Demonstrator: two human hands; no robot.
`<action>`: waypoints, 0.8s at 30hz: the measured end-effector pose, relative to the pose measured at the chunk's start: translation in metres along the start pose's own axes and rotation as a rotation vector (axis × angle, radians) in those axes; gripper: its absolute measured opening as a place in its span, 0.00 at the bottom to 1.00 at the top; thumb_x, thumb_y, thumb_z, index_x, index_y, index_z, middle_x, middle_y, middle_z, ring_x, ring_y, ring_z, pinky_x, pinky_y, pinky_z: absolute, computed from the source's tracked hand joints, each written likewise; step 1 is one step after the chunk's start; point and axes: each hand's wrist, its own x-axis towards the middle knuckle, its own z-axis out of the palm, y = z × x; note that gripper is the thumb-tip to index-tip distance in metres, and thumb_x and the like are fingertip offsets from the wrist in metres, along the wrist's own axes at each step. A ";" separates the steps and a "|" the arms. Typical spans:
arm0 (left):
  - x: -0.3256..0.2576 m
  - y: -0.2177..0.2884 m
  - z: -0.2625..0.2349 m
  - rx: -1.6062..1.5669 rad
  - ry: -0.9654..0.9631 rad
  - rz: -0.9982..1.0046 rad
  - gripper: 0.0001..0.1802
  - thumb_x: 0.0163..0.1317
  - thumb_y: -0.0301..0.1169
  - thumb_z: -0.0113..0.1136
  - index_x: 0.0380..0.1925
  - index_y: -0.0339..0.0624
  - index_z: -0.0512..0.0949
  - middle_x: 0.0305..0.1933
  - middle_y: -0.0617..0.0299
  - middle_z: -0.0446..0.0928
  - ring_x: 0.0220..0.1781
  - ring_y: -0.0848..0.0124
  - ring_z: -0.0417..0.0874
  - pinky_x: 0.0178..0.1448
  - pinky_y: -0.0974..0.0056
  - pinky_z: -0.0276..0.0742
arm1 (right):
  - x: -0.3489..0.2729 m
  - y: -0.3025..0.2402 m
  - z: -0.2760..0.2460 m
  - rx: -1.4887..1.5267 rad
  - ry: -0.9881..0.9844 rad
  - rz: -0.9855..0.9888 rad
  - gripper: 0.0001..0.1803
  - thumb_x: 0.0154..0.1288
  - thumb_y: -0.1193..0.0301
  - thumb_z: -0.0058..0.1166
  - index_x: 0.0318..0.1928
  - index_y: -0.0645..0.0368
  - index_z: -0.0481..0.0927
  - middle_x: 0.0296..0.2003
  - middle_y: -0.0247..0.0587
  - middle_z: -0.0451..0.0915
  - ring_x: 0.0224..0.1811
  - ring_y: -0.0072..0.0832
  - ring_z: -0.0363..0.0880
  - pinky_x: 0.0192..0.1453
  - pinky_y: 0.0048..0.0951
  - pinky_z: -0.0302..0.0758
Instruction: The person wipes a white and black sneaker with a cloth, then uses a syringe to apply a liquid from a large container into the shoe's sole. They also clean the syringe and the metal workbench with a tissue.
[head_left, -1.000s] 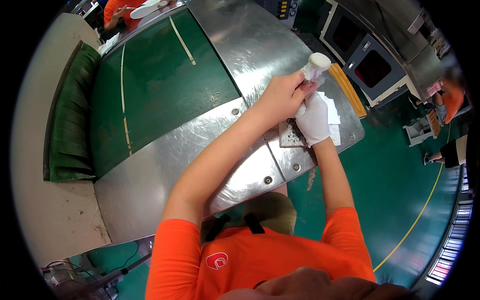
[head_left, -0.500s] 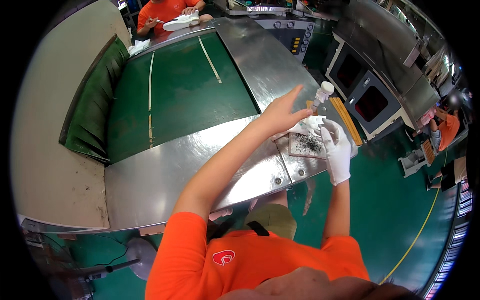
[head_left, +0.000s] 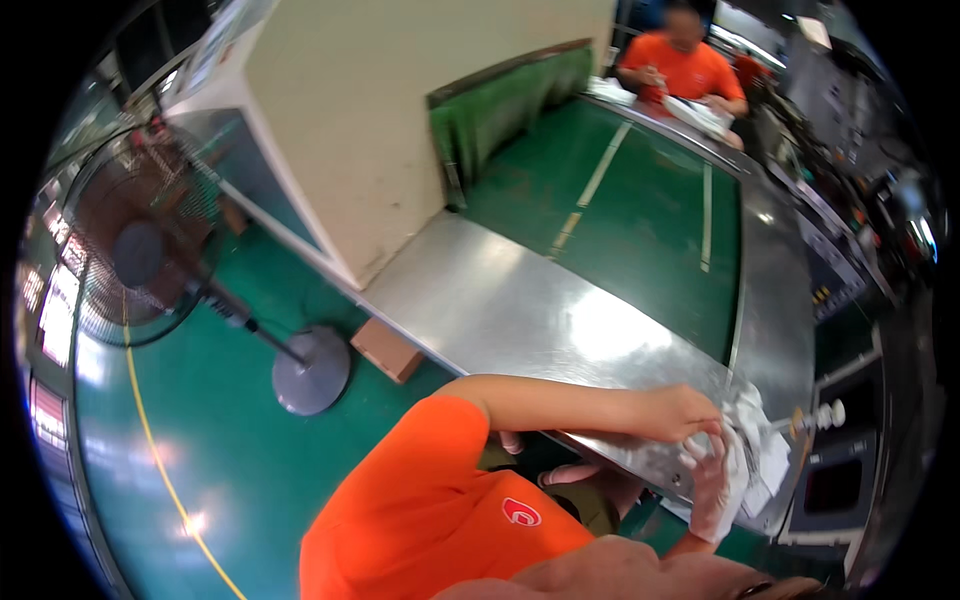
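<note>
My bare left hand [head_left: 682, 412] has its fingers curled together over the near right corner of the metal table. What they hold, if anything, is blurred. Close against those fingers is my right hand [head_left: 714, 485], in a pale glove. Motion smears its fingers, so their grip is unclear. A crumpled white cloth [head_left: 742, 425] lies just beyond both hands. Beside it is a white sheet or pad [head_left: 768, 470], partly covered. A small bottle with a white cap [head_left: 828, 414] stands to the right of the cloth.
The metal table [head_left: 470, 290] frames a green conveyor belt [head_left: 640, 230] with a green flap curtain [head_left: 510, 115]. Across it, a person in orange [head_left: 685, 70] holds a white shoe [head_left: 698, 115]. Left are a standing fan [head_left: 140, 250] and a cardboard box [head_left: 388, 350].
The view has swung left, bringing the fan into sight. My left hand has drawn back from near the bottle to my right hand, and its fingers have closed.
</note>
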 end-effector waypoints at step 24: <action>-0.031 0.006 -0.032 -0.118 0.035 -0.329 0.10 0.64 0.34 0.56 0.36 0.38 0.78 0.31 0.55 0.77 0.33 0.65 0.79 0.38 0.64 0.73 | 0.036 0.059 0.033 -0.342 0.083 0.194 0.18 0.67 0.55 0.54 0.38 0.60 0.74 0.33 0.37 0.77 0.33 0.24 0.79 0.29 0.29 0.78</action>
